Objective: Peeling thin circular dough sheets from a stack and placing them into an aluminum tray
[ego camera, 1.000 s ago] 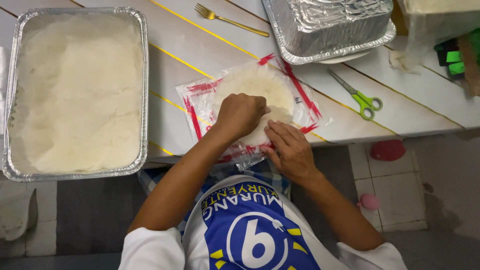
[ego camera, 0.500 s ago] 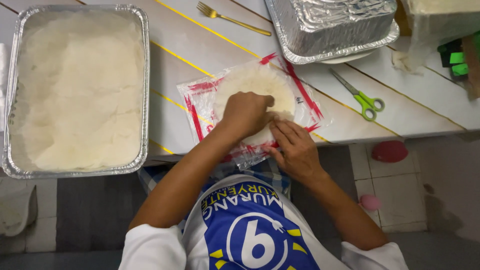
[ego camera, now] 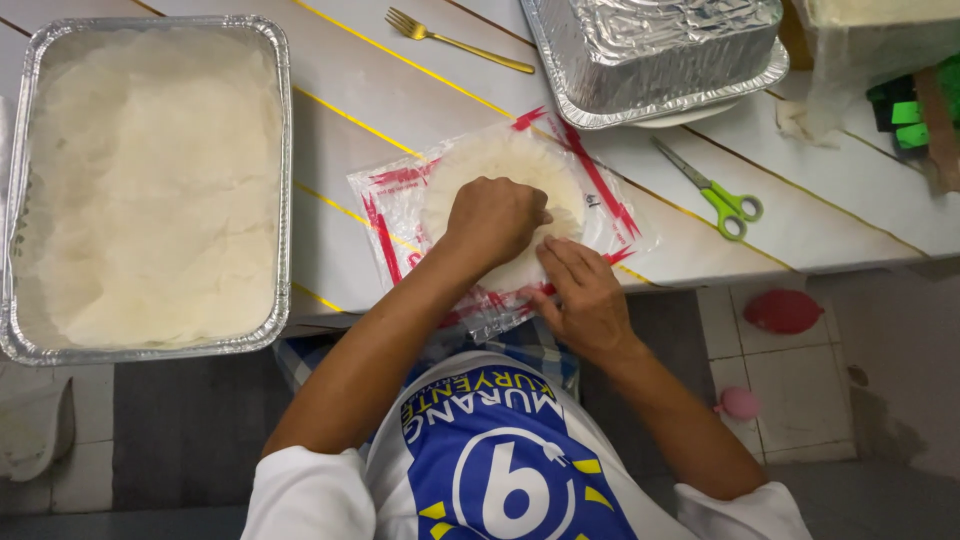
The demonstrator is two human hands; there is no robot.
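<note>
Dough, one flat round (ego camera: pixel 510 165) on one red-striped plastic sheet (ego camera: pixel 400 200) at frame centre, lies under the fisted left hand (ego camera: pixel 495 218), the right hand (ego camera: pixel 585 295) pressing spread fingers at its edge.

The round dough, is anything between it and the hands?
Only the clear plastic bag. The round dough lies inside it, so the left hand presses through the plastic, and the right hand rests on the bag's near edge.

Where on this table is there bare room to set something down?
Free: the strip between the foil tray of dough and the plastic bag, and the stretch below the gold fork. Crowded: around the bag, where both hands work, beside the green scissors.
</note>
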